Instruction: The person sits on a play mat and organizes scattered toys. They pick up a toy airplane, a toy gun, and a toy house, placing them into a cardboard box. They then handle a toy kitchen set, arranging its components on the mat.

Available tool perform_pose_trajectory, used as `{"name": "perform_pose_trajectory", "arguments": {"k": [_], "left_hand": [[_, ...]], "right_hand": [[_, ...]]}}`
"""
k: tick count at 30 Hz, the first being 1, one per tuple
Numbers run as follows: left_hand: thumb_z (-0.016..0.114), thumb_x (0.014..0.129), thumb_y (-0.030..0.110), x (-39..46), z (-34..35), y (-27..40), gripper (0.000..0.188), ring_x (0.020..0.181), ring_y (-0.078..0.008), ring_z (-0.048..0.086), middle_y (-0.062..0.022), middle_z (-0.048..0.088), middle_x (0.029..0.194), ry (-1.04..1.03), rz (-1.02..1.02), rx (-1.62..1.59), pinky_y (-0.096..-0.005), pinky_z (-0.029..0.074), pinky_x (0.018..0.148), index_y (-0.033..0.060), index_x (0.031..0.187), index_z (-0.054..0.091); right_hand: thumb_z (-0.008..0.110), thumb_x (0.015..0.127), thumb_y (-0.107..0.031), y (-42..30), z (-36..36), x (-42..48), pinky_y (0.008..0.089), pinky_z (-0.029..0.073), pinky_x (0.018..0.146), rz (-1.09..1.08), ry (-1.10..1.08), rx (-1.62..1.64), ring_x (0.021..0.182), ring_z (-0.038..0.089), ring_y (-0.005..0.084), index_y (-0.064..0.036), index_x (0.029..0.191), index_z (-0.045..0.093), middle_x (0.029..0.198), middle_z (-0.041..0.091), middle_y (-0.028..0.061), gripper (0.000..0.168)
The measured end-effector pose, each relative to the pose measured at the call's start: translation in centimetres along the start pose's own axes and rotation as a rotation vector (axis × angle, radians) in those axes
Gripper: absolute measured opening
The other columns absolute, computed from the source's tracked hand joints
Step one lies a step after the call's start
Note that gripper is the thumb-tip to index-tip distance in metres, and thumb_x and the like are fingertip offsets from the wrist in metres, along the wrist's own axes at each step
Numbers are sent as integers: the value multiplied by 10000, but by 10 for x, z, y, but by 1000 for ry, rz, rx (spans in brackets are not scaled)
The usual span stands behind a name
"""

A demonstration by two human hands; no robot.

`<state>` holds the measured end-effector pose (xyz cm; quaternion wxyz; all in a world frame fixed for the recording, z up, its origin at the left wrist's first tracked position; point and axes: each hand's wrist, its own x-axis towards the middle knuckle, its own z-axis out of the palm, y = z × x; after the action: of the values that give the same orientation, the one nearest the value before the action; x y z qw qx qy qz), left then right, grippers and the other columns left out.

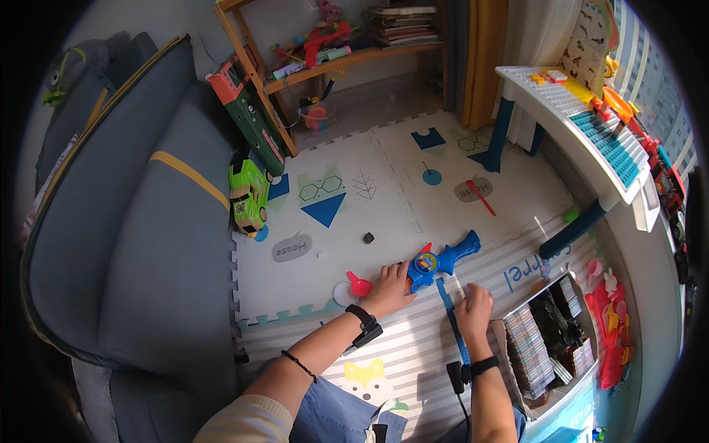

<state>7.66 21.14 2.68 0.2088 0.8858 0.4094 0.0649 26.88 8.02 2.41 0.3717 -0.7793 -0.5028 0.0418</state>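
Note:
My left hand (390, 289) rests on the near end of a blue toy gun (426, 266) with a round picture and a red part; the fingertips lie over its left side, and whether they grip it is unclear. To its right, my right hand (475, 309) is raised with bent fingers, apart from the toy, and its fingertips are partly blurred. Left of my left hand lie a small red scoop (361, 287) and a white round lid (344, 294). A small dark block (368, 238) is on the play mat (343, 255) beyond them.
A grey sofa (166, 221) lines the left side, with a green toy truck (249, 194) beside it. At right stand a cardboard box (505, 354) of packed cards or cases and a white block table (576, 111). A wooden shelf (365, 56) is at the back; a red stick (481, 198) lies on the mat.

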Motion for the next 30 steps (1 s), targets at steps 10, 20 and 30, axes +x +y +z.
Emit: {"name": "perform_pose_trajectory", "arguments": {"k": [10, 20, 30], "left_hand": [[626, 843, 237, 82, -223, -68, 579, 904, -118, 520, -57, 514, 1068, 367, -146, -651, -257, 453, 789, 33, 1321, 372], [616, 767, 359, 303, -520, -181, 623, 1054, -379, 519, -227, 552, 1117, 605, -342, 423, -420, 439, 880, 9, 1250, 434], [581, 829, 289, 398, -577, -297, 675, 1349, -362, 225, -171, 282, 1438, 231, -537, 726, -533, 248, 1036, 295, 1422, 259]], "right_hand": [[452, 855, -275, 25, 69, 116, 499, 166, 1080, 345, 106, -598, 1345, 227, 336, -104, 1295, 411, 1430, 305, 151, 474], [410, 791, -204, 2, 60, 137, 518, 176, 1070, 384, 5, -631, 1336, 247, 355, -88, 1282, 411, 1406, 338, 170, 505], [359, 848, -254, 7, 57, 149, 526, 180, 1060, 386, -69, -620, 1311, 263, 388, -53, 1305, 374, 1397, 325, 216, 500]]}}
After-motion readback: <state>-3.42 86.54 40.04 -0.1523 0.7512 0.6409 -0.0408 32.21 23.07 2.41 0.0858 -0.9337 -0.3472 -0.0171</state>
